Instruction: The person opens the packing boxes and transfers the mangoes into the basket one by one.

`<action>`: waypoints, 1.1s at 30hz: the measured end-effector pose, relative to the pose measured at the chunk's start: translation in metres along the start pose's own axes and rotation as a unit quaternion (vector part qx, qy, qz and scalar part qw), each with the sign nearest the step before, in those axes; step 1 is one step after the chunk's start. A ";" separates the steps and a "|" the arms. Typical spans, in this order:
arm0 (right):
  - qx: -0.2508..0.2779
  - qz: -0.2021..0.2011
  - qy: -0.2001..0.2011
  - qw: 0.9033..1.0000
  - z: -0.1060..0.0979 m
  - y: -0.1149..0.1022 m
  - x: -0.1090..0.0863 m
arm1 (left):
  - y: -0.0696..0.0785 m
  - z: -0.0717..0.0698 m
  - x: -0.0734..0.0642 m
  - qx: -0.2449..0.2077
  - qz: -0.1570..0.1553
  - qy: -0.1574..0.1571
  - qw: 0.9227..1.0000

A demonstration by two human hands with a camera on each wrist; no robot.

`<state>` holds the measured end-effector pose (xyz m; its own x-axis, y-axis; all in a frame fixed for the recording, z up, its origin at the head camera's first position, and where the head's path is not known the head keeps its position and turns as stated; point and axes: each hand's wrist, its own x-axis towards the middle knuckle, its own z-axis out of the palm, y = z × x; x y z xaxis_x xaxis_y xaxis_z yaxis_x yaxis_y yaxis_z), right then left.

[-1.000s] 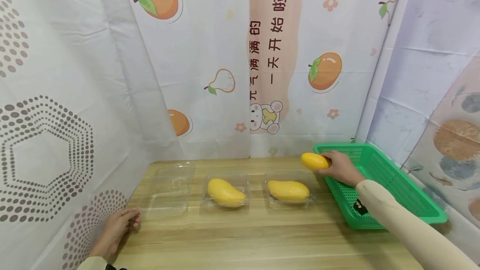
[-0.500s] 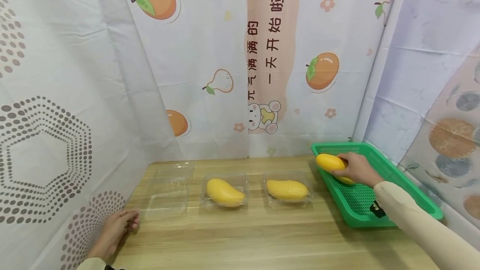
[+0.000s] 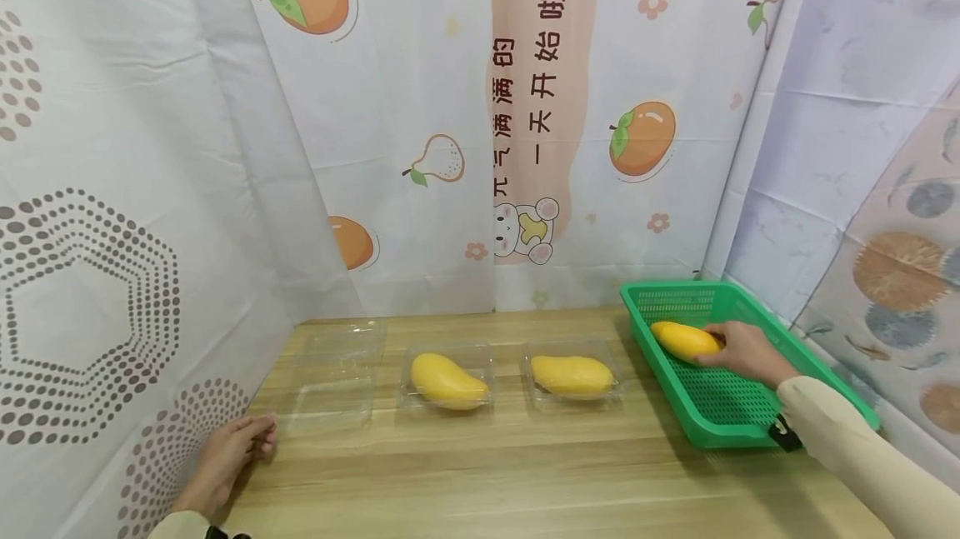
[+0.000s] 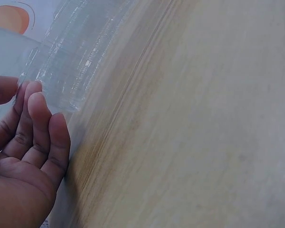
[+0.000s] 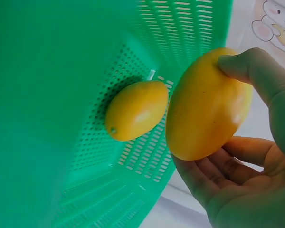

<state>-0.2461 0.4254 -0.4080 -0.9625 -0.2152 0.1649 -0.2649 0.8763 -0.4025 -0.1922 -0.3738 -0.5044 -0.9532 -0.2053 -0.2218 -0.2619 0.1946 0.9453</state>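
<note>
In the head view my right hand [image 3: 746, 351] grips a yellow mango [image 3: 678, 339] low inside the green basket [image 3: 708, 431]. The right wrist view shows the thumb on one side of that mango and the fingers on the other; a second mango [image 5: 137, 110] lies on the basket floor beside it. My left hand [image 3: 231, 460] rests at the table's left edge, fingers loosely bent and holding nothing. Nearest to it is a clear plastic box [image 3: 333, 393] with its lid [image 3: 343, 341] folded back.
Two more clear boxes stand mid-table, one with a mango [image 3: 447, 381] in it, the other with a mango [image 3: 572, 375] as well. Printed cloth [image 3: 420, 106] hangs behind the wooden table [image 3: 465, 472] and along both sides.
My right hand has carried its mango right and down, from above the basket's left rim into the basket. The left hand has stayed in place.
</note>
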 end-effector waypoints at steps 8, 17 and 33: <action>0.029 0.035 -0.041 0.998 0.004 0.011 -0.010 | 0.000 0.000 0.001 -0.006 -0.008 0.002 1.000; 0.021 0.037 -0.058 0.997 0.013 0.024 -0.014 | 0.001 0.000 0.001 -0.002 -0.007 0.003 1.000; 0.030 0.049 -0.090 0.994 0.031 0.031 -0.020 | 0.000 0.001 0.001 -0.001 -0.006 0.005 1.000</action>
<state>-0.2368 0.4432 -0.4520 -0.9771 -0.2089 -0.0401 -0.1671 0.8704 -0.4630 -0.1938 -0.3730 -0.5047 -0.9485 -0.2168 -0.2311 -0.2733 0.1907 0.9428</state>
